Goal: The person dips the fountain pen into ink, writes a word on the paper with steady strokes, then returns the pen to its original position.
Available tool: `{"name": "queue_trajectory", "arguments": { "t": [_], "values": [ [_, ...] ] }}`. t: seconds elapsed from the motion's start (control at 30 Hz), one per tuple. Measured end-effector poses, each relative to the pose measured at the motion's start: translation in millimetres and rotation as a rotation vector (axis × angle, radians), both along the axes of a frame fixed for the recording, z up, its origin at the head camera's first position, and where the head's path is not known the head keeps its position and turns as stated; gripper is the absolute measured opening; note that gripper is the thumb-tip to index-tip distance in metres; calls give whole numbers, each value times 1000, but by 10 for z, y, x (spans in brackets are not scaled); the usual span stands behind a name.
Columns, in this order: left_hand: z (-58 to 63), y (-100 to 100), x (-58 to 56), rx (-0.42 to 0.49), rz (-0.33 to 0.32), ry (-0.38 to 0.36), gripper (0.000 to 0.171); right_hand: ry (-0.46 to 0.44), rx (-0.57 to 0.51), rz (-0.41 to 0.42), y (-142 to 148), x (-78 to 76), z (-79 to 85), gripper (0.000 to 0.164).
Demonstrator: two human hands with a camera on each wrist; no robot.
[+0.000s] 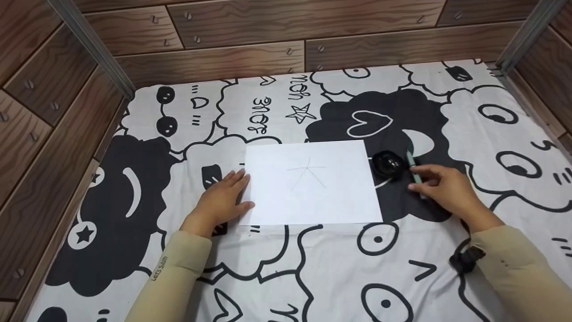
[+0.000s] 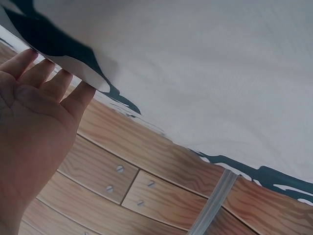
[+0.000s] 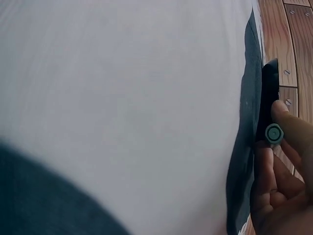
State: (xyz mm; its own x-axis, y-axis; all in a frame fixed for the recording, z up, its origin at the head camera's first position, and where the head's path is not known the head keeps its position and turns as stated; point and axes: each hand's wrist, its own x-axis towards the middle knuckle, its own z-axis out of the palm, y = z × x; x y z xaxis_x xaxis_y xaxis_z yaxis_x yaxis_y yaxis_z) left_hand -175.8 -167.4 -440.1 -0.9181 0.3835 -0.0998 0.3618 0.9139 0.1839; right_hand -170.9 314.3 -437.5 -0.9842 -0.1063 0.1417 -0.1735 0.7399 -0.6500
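On a white sheet of paper point(image 1: 339, 197) a few thin pencil lines meet in a star-like figure. My left hand point(image 1: 222, 200) lies flat at the sheet's left edge, fingers straight and thumb on the border; the left wrist view shows its palm point(image 2: 39, 117). To the right of the sheet, my right hand point(image 1: 449, 190) pinches a green pencil point(image 1: 415, 174) between thumb and fingers, its point facing away from me. The pencil's six-sided end point(image 3: 274, 133) shows in the right wrist view. Just left of the pencil sits a glossy black round, bowl-like object point(image 1: 388, 164).
A white cloth point(image 1: 277, 286) with black cartoon faces covers the table. Wood-patterned panels point(image 1: 241, 22) stand behind and at both sides, with grey metal posts point(image 1: 96, 47) at the back corners. A black wrist strap point(image 1: 467, 260) hangs by the right sleeve.
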Motion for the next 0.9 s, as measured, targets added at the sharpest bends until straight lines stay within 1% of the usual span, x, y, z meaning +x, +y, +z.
{"name": "queue_trajectory", "arguments": {
  "t": [0.13,0.27,0.43,0.53,0.63,0.73,0.9],
  "values": [
    [5,-2,5,0,2,-4,68,4,-5,20,-2,-6,-17,43],
    [11,-5,8,12,-3,2,67,17,20,26,-2,-11,-27,43],
    [-5,-8,6,18,-2,16,67,-2,44,16,6,-13,-32,44],
    [-9,-7,3,16,4,11,67,-19,26,4,1,-10,-20,44],
    [-8,-5,0,16,9,4,67,-43,-13,2,-13,-6,2,48],
    [-12,-3,-3,18,9,4,67,-69,-46,9,-35,2,30,55],
    [-23,-2,-6,26,3,7,67,-78,-25,18,-64,19,84,62]
  ]
}}
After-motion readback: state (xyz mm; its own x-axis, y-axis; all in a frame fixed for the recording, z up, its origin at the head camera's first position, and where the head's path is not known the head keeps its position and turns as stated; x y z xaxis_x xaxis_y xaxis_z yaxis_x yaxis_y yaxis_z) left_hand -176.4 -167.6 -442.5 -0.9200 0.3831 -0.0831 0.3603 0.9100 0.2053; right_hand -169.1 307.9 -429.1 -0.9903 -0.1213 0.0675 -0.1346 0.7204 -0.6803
